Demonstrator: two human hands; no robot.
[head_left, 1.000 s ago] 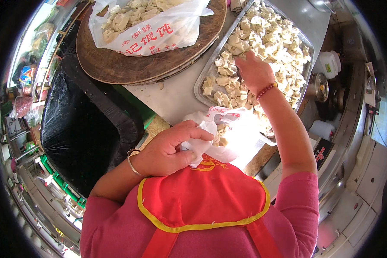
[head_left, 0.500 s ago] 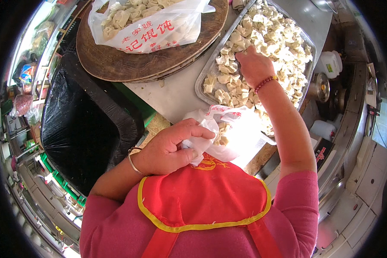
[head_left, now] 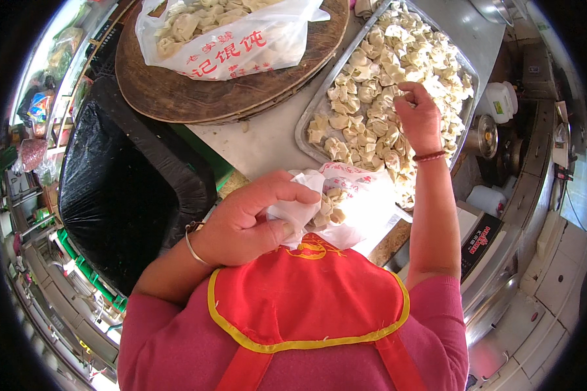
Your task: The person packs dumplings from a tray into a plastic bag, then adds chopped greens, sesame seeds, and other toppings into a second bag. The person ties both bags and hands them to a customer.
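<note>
My left hand (head_left: 241,223) grips the edge of a thin white plastic bag (head_left: 295,214) with red print, between thumb and fingers. The bag's mouth gapes near my red apron, and several wontons (head_left: 333,207) show inside; strong sunlight washes out its right side. Beyond it, a metal tray (head_left: 314,150) is heaped with pale folded wontons (head_left: 372,112). Above the tray's right half is my right hand (head_left: 419,118), its fingers curled in and the thumb side toward the wontons. Whatever lies within those fingers is hidden.
A round wooden board (head_left: 169,98) at the far left bears a fuller bag of wontons (head_left: 241,53). A black plastic-covered bin or box (head_left: 120,202) stands at my left. White jugs (head_left: 500,101) and a lidded metal pot (head_left: 484,135) are on the right.
My right hand has lifted from the wontons and moved right and a little nearer, its fingers now curled. My left hand and the small bag have shifted slightly left.
</note>
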